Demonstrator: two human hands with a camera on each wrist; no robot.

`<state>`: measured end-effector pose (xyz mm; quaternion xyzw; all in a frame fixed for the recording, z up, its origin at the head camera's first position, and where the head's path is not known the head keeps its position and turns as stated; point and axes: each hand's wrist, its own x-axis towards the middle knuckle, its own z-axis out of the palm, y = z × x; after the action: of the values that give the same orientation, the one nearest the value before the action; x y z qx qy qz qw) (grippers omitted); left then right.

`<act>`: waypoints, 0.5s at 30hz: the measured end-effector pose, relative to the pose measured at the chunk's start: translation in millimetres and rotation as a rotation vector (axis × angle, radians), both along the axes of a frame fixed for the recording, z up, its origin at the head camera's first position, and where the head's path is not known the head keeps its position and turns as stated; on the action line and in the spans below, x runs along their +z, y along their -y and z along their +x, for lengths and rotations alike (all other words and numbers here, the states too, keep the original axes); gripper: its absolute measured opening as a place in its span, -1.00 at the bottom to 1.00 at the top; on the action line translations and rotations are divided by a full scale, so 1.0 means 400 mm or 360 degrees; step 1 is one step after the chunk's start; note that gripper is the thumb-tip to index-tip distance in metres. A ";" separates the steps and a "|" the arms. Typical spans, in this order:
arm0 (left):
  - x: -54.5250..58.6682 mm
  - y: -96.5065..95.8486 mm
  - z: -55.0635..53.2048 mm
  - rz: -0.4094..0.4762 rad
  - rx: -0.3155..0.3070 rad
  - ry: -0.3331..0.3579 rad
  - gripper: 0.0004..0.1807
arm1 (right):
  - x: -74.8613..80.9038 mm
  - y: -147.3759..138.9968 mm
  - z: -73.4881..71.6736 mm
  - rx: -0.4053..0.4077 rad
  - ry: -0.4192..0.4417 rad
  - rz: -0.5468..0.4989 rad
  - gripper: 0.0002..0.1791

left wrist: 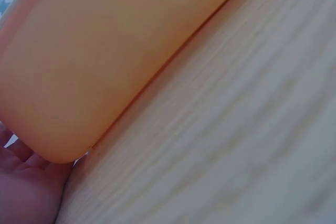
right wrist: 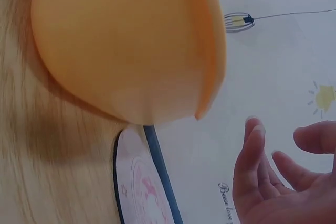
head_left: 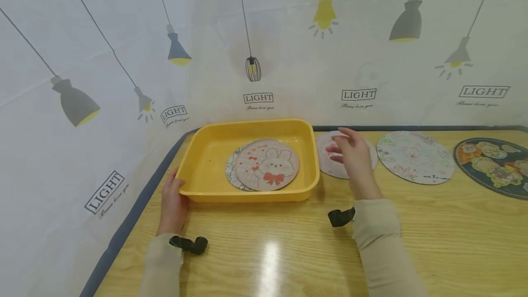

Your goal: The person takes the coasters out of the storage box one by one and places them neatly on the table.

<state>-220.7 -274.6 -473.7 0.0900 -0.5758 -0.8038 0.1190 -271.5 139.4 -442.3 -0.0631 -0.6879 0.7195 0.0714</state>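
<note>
While the left hand point(head_left: 173, 201) grips the tray point(head_left: 198, 164) at its near-left corner, the right hand point(head_left: 358, 162), empty, hovers, apparently above the pink mat point(head_left: 331, 170); two overlapping mats point(head_left: 266, 164) lie inside the tray.

The right hand point(head_left: 355, 162) is hiding part of the pink mat point(head_left: 335, 167) behind it, and the view's edge is cutting off the dark mat point(head_left: 497, 168) to that hand's right.

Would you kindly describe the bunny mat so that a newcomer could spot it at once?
On the table, find the yellow tray. Inside it, the round bunny mat overlaps a lower mat. Its pale rabbit with a red bow, in full view, sets it apart from that mostly covered neighbour.
</note>
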 end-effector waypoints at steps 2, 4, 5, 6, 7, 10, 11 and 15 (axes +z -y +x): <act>-0.002 0.000 0.000 0.0006 0.0003 0.0001 -0.45 | 0.016 0.012 0.013 0.0048 -0.0029 -0.0082 -0.49; -0.003 0.000 -0.001 0.0010 0.0008 -0.0001 -0.45 | 0.051 0.032 0.040 0.0082 -0.0016 -0.0048 -0.48; -0.003 0.000 -0.001 0.0008 0.0011 -0.0007 -0.45 | 0.056 0.038 0.043 0.0097 -0.0015 -0.0055 -0.47; -0.003 0.001 -0.002 0.0009 0.0011 -0.0013 -0.45 | 0.059 0.044 0.044 0.0108 -0.0009 -0.0060 -0.47; -0.003 0.000 -0.003 0.0009 0.0009 -0.0017 -0.45 | 0.063 0.049 0.045 0.0117 -0.0003 -0.0059 -0.46; -0.003 0.000 -0.005 0.0011 0.0011 -0.0024 -0.45 | 0.082 0.070 0.055 0.0138 0.0031 -0.0003 -0.47; -0.003 0.000 -0.005 0.0013 0.0012 -0.0027 -0.46 | 0.083 0.075 0.054 0.0153 0.0031 -0.0005 -0.47; -0.003 -0.001 -0.005 0.0010 0.0015 -0.0022 -0.45 | 0.085 0.096 0.052 0.0239 0.0021 0.0027 -0.48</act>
<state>-222.6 -274.4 -474.7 0.0875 -0.5720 -0.8057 0.1266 -250.8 100.9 -408.2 -0.0155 -0.6973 0.7165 0.0134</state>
